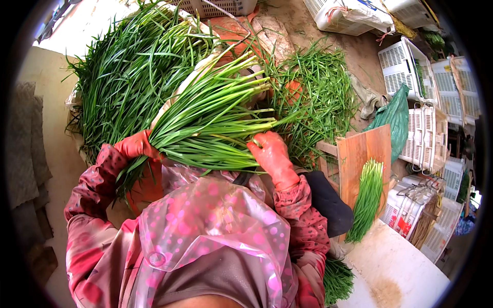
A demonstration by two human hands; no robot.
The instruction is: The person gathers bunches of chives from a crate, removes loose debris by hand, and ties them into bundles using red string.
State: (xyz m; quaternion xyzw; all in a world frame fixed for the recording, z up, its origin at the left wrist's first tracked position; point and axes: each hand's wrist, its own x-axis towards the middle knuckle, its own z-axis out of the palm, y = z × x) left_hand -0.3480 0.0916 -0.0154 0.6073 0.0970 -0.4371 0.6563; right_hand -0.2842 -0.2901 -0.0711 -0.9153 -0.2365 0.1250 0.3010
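Note:
My left hand (139, 145), in an orange-red rubber glove, is closed around the leafy end of a bunch of garlic chives (204, 115). The pale stem ends fan out to the right over my lap. My right hand (270, 153), gloved alike, is at the lower stem ends with its thumb and forefinger pinched together around a bit of greenery. A large heap of long green chives (131, 73) lies beyond my left hand. Loose trimmed leaves (316, 96) are piled beyond my right hand. A pink-dotted clear plastic apron (215, 219) covers my front.
At right, an aligned chive bunch (366, 200) lies on a wooden board (346, 154). Another bunch (338, 283) is beside my right sleeve. White plastic crates (421, 136) stand along the right, near a green plastic sack (391, 117). A thin curved rod (231, 17) crosses above the heap.

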